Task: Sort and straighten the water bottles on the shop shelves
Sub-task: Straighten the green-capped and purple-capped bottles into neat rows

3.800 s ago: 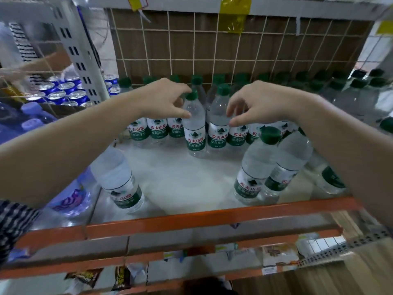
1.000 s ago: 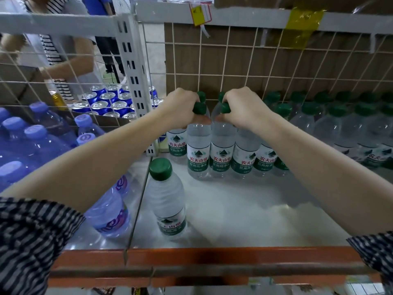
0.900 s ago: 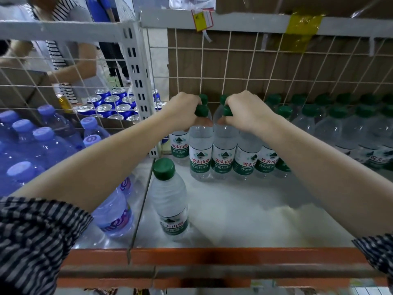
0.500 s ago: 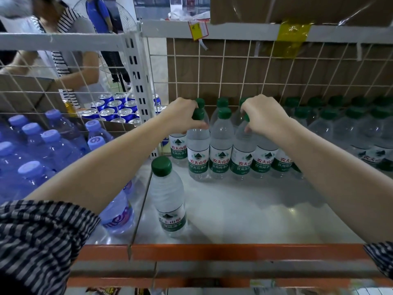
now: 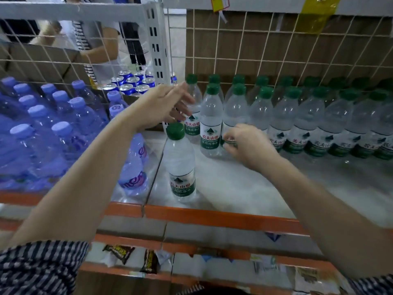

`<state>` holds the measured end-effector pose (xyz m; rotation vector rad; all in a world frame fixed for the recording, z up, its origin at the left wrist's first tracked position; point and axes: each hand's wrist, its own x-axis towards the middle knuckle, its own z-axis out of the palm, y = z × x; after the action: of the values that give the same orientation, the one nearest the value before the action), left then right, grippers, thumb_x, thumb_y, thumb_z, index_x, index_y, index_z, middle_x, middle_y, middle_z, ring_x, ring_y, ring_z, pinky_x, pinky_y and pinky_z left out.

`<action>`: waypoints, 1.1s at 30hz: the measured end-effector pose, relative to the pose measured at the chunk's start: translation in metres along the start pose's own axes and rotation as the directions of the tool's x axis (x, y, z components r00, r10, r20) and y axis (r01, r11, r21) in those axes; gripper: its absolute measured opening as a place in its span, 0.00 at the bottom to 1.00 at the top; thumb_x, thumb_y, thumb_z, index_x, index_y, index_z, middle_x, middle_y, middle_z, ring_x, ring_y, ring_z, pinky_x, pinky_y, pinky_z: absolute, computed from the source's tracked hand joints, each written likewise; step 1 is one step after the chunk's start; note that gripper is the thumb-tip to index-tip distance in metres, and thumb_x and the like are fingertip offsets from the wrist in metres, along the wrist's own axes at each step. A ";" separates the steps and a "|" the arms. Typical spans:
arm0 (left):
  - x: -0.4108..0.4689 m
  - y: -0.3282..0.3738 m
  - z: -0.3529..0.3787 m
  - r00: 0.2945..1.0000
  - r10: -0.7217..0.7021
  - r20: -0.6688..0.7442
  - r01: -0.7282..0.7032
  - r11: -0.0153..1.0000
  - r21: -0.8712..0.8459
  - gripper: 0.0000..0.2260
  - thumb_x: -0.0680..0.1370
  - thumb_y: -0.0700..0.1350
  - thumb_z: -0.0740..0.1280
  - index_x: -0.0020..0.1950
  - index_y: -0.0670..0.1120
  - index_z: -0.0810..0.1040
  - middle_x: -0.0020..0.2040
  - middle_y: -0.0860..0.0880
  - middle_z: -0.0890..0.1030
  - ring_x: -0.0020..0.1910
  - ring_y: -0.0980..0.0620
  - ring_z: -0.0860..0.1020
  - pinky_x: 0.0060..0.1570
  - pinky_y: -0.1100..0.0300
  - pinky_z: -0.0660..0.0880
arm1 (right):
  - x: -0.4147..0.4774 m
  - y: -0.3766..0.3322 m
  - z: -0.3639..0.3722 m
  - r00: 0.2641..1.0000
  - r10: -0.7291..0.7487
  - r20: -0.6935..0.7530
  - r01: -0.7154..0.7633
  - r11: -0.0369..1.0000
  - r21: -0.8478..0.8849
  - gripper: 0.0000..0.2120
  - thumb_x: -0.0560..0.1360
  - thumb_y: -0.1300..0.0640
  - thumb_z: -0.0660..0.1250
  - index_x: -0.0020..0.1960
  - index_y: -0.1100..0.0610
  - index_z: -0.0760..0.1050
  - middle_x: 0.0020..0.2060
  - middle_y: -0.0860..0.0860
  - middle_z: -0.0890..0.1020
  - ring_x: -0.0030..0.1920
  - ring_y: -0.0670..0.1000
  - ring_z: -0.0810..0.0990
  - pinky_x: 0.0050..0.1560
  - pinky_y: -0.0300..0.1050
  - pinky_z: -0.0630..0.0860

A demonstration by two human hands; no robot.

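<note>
"Starting w/ the big stuff, what's in shot?"

"White shelf board w/ orange front rail (image 5: 244,188), cream wire grid (image 5: 265,45) behind it. Two rows of clear plastic water bottles w/ green caps and green-white labels (image 5: 308,124) stand upright along the back, from 12 round to 3 o'clock of the board. Next bay, 9 o'clock: purple-tinted plastic bottles w/ lilac caps (image 5: 53,135)."

"Hands?"

"Up at 11 o'clock the left hand (image 5: 163,107) has fingers straight and spread, gripping nothing. Its fingertips are in front of the end bottle of the back row (image 5: 192,124); can't tell if they touch. Approx. centre, lower, the right hand (image 5: 248,145) has fingers and thumb curled onto the label of the second front-row bottle (image 5: 234,111), which stands upright in line w/ the rest."

"Anything out of line?"

"One lone clear green-capped bottle (image 5: 180,162), upright, well apart from the rows, near the front rail at 7 o'clock of the board, just beside the bay divider. That's 8 o'clock of the right hand; neither hand holds it."

"Small bits?"

"Blue-and-silver drink cans (image 5: 129,84) at 11 o'clock, behind the purple lot. Dark snack packets (image 5: 119,252) on the shelf below, 6–7 o'clock."
</note>
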<state>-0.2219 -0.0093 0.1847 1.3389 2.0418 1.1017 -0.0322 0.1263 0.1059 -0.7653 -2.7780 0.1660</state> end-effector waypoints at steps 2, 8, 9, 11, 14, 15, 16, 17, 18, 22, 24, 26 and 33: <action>-0.023 -0.019 0.010 0.997 -0.009 -0.076 -0.003 0.987 -0.158 0.27 0.82 0.61 0.48 0.56 0.46 0.81 0.48 0.44 0.85 0.45 0.48 0.83 0.47 0.56 0.77 | -0.022 -0.006 0.028 0.995 -0.032 0.091 0.026 0.997 0.072 0.11 0.77 0.51 0.65 0.56 0.54 0.80 0.51 0.53 0.81 0.51 0.55 0.80 0.50 0.50 0.78; -0.087 -0.110 0.063 0.993 -0.069 -0.100 0.044 0.971 -0.235 0.29 0.75 0.71 0.56 0.66 0.53 0.75 0.59 0.53 0.82 0.58 0.55 0.80 0.59 0.53 0.77 | -0.074 -0.014 0.098 0.979 -0.106 0.175 0.062 0.969 0.239 0.17 0.78 0.47 0.58 0.49 0.54 0.82 0.45 0.51 0.82 0.48 0.55 0.78 0.49 0.50 0.74; -0.096 -0.118 0.072 0.994 -0.060 -0.089 0.045 0.987 -0.157 0.28 0.73 0.71 0.61 0.64 0.55 0.75 0.57 0.57 0.83 0.57 0.58 0.80 0.59 0.54 0.76 | -0.079 -0.012 0.108 0.982 -0.115 0.148 0.076 0.965 0.250 0.16 0.77 0.47 0.58 0.48 0.55 0.82 0.44 0.51 0.81 0.47 0.55 0.76 0.49 0.51 0.74; -0.107 -0.122 0.092 0.986 -0.102 -0.130 0.106 0.994 0.020 0.28 0.65 0.69 0.69 0.60 0.57 0.73 0.52 0.62 0.83 0.53 0.62 0.80 0.53 0.56 0.77 | -0.087 -0.011 0.122 0.993 -0.100 0.055 0.084 0.966 0.246 0.12 0.76 0.50 0.61 0.48 0.54 0.81 0.45 0.49 0.79 0.47 0.53 0.74 0.49 0.50 0.74; -0.108 -0.122 0.118 0.946 -0.134 -0.293 0.187 0.969 0.160 0.32 0.63 0.63 0.77 0.60 0.54 0.70 0.54 0.58 0.81 0.52 0.55 0.80 0.51 0.53 0.78 | -0.091 -0.013 0.128 0.996 -0.077 -0.038 0.084 0.965 0.250 0.07 0.75 0.55 0.64 0.47 0.54 0.80 0.45 0.48 0.78 0.47 0.52 0.74 0.48 0.49 0.74; -0.106 -0.124 0.122 0.934 -0.130 -0.333 0.187 0.971 0.148 0.31 0.63 0.61 0.78 0.59 0.54 0.70 0.54 0.56 0.82 0.52 0.52 0.80 0.50 0.51 0.78 | -0.090 -0.014 0.128 0.997 -0.074 -0.037 0.081 0.966 0.247 0.06 0.75 0.55 0.63 0.47 0.54 0.79 0.45 0.48 0.78 0.47 0.52 0.74 0.48 0.49 0.74; -0.101 -0.126 0.124 0.925 -0.123 -0.358 0.174 0.978 0.114 0.29 0.63 0.60 0.78 0.58 0.53 0.71 0.53 0.55 0.82 0.51 0.50 0.81 0.48 0.51 0.79 | -0.089 -0.014 0.127 0.997 -0.069 -0.027 0.074 0.966 0.249 0.07 0.75 0.55 0.63 0.47 0.54 0.79 0.45 0.48 0.78 0.47 0.53 0.74 0.48 0.48 0.74; -0.094 -0.127 0.125 0.923 -0.125 -0.364 0.163 0.984 0.076 0.28 0.64 0.58 0.79 0.57 0.52 0.72 0.52 0.55 0.83 0.49 0.51 0.81 0.47 0.52 0.79 | -0.088 -0.014 0.125 0.998 -0.062 -0.013 0.063 0.965 0.255 0.08 0.74 0.55 0.63 0.47 0.54 0.80 0.46 0.48 0.77 0.48 0.53 0.73 0.48 0.48 0.74; -0.086 -0.129 0.125 0.924 -0.120 -0.364 0.147 0.988 0.045 0.27 0.64 0.55 0.80 0.57 0.50 0.73 0.51 0.54 0.83 0.48 0.52 0.81 0.46 0.56 0.79 | -0.086 -0.014 0.124 0.998 -0.057 0.008 0.053 0.965 0.258 0.09 0.74 0.54 0.63 0.48 0.54 0.80 0.46 0.49 0.77 0.48 0.53 0.73 0.49 0.47 0.74; -0.032 -0.135 0.114 0.917 -0.136 -0.376 0.147 0.989 0.001 0.30 0.63 0.48 0.82 0.61 0.43 0.74 0.55 0.46 0.83 0.52 0.47 0.81 0.49 0.57 0.79 | -0.073 -0.012 0.121 0.996 -0.052 0.070 0.035 0.975 0.218 0.13 0.72 0.53 0.63 0.54 0.56 0.80 0.50 0.52 0.78 0.52 0.55 0.75 0.53 0.49 0.75; -0.005 -0.141 0.107 0.929 -0.172 -0.329 0.179 0.984 -0.011 0.32 0.63 0.49 0.82 0.63 0.45 0.73 0.57 0.47 0.82 0.53 0.47 0.81 0.52 0.50 0.78 | -0.068 -0.012 0.121 0.998 -0.041 0.056 0.028 0.976 0.216 0.11 0.73 0.54 0.65 0.53 0.55 0.79 0.50 0.52 0.78 0.52 0.54 0.75 0.53 0.49 0.75; 0.015 -0.148 0.103 0.945 -0.178 -0.275 0.170 0.984 -0.055 0.33 0.62 0.52 0.82 0.63 0.50 0.72 0.57 0.50 0.81 0.55 0.49 0.80 0.55 0.46 0.78 | -0.067 -0.013 0.122 0.999 -0.032 0.029 0.025 0.976 0.215 0.10 0.74 0.54 0.63 0.52 0.54 0.79 0.50 0.51 0.78 0.51 0.53 0.75 0.52 0.48 0.75; 0.047 -0.150 0.101 0.959 -0.097 -0.266 0.098 0.995 -0.008 0.35 0.64 0.49 0.81 0.67 0.46 0.71 0.57 0.47 0.81 0.56 0.46 0.79 0.55 0.49 0.77 | -0.067 -0.014 0.125 0.999 -0.032 -0.008 0.033 0.974 0.226 0.10 0.75 0.52 0.62 0.51 0.54 0.78 0.49 0.49 0.77 0.51 0.51 0.74 0.53 0.44 0.73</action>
<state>-0.2486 0.0394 0.0061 1.1287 2.2750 1.2909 -0.0179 0.0747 -0.0257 -0.6611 -2.7031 0.4650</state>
